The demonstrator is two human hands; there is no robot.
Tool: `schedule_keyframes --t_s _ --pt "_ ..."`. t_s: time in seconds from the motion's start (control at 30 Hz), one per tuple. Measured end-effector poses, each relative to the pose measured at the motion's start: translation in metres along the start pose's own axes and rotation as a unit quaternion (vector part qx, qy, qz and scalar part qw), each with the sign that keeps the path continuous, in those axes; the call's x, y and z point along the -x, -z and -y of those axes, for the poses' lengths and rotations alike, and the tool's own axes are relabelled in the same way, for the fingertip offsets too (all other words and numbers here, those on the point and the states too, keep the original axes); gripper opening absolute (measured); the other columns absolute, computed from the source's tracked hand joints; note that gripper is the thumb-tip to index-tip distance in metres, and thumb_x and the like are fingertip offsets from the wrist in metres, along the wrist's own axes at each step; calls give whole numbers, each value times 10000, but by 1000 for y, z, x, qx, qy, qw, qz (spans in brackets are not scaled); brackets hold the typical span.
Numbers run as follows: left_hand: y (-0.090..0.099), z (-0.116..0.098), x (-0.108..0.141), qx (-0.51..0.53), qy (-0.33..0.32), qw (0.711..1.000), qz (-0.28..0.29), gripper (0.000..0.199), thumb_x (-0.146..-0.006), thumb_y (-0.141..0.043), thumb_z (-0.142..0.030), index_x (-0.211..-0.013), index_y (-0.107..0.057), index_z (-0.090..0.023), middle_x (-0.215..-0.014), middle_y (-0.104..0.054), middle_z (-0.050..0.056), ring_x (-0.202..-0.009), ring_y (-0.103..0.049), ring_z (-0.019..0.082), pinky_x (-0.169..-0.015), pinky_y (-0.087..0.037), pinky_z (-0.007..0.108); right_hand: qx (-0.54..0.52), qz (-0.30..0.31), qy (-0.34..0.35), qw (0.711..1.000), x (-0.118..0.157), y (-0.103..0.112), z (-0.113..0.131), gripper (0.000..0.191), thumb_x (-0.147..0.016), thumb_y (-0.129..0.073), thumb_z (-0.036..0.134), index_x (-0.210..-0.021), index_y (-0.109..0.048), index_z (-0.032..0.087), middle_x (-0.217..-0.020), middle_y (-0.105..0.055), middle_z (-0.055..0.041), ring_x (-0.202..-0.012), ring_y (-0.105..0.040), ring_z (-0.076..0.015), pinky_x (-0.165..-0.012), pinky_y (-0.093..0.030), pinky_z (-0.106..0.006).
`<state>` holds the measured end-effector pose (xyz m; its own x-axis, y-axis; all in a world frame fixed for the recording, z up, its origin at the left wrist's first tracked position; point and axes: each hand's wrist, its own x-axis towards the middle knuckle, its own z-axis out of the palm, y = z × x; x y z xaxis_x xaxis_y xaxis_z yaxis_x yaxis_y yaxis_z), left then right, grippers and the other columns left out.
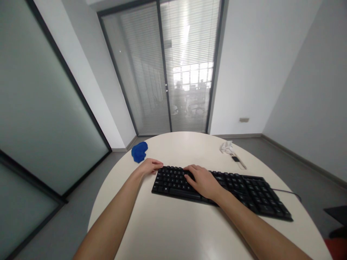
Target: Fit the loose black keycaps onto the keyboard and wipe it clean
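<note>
A black keyboard [176, 182] lies slightly slanted across the round, cream-coloured table [162, 224]. At its far left corner is my left hand [150, 166], with thumb and fingers closed on the edge; the fingertips are partly hidden. My right hand [203, 180] rests palm down over the middle keys, its thumb apart from the fingers and nothing visible in it. The right forearm crosses above the keyboard's front edge. Beyond my left hand lies a crumpled blue cloth [139, 151].
Toward the back right of the table are a crumpled white wrapper [226, 146] and a thin, light-coloured stick [242, 164] beside a small black piece [235, 159]. The keyboard's cable [286, 191] runs off to the right. Glass doors with blinds [162, 72] stand behind the table.
</note>
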<state>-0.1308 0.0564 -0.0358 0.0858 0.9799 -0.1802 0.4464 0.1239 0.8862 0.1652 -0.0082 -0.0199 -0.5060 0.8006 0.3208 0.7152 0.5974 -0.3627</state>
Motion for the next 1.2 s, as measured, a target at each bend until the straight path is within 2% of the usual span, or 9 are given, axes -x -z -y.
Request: schedule_keyframes --t_s 0.2,0.3,0.37,0.43,0.5,0.6,0.77,1.03,1.2 --pt "-2 4 11 3 -19 999 -25 526 -692 -756 -583 -938 -791 -119 -783 -723 92 -638 -593 150 -475 -309 216 3 1 2 1000 0 0 0 298 -1000 -478 341 -1220 -633 211 -1196 -680 -75 -1085 -628 -243 -988 -455 -381" --pt "1 3 11 -9 -49 996 -78 509 -813 -639 -598 -971 -785 -136 -912 -741 117 -751 -658 199 -526 -415 243 0 1 2 1000 1 0 0 299 -1001 -475 339 -1220 -634 212 -1195 -680 -76 -1084 -628 -243 -994 -454 -380" --pt "7 2 8 -23 -75 985 -153 458 -877 -588 -527 -1054 -763 -143 -1073 -725 138 -917 -674 247 -695 -523 317 -2 1 2 1000 1 0 0 302 -1001 -475 339 -1226 -632 211 -1194 -680 -77 -1086 -627 -243 -1001 -452 -380" --pt "16 4 5 -41 -104 964 -239 391 -899 -586 -412 -1162 -722 -157 -1302 -632 146 -1181 -591 297 -967 -500 415 -3 0 0 1000 1 0 0 308 -1000 -476 342 -1234 -629 212 -1193 -679 -79 -1090 -627 -242 -1004 -453 -379" --pt "25 11 3 -86 -143 932 -321 394 -895 -604 -320 -1263 -670 -196 -1522 -439 108 -1407 -388 315 -1170 -336 459 -3 -2 -2 1000 1 0 0 313 -1000 -478 346 -1243 -625 215 -1191 -678 -81 -1093 -627 -239 -1002 -456 -377" --pt "35 30 1 -259 -198 846 -422 528 -894 -628 -309 -1407 -567 -202 -1620 -258 119 -1483 -245 368 -1230 -214 514 -1 -4 -4 1000 1 -1 0 327 -1005 -470 357 -1265 -614 221 -1191 -678 -83 -1100 -628 -240 -999 -460 -380" --pt "37 54 -7 -319 -131 834 -431 717 -903 -628 -408 -1536 -388 -172 -1615 -226 193 -1471 -250 420 -1178 -300 555 6 -8 -11 1000 1 -2 0 365 -1012 -455 376 -1309 -584 208 -1200 -678 -95 -1120 -624 -251 -1013 -455 -396" --pt "53 43 -26 -428 -72 825 -362 653 -945 -542 -417 -1547 -371 -232 -1635 -202 168 -1450 -297 420 -1125 -360 550 2 -7 -16 1000 3 0 3 355 -1008 -466 362 -1307 -578 208 -1219 -670 -94 -1117 -619 -249 -995 -457 -393" --pt "65 38 -36 -446 -37 840 -305 477 -954 -514 -415 -1359 -599 -180 -1465 -489 188 -1350 -462 365 -1072 -426 486 1 -4 -15 1000 2 0 3 337 -1006 -472 362 -1285 -586 210 -1217 -668 -86 -1108 -616 -253 -987 -455 -399"
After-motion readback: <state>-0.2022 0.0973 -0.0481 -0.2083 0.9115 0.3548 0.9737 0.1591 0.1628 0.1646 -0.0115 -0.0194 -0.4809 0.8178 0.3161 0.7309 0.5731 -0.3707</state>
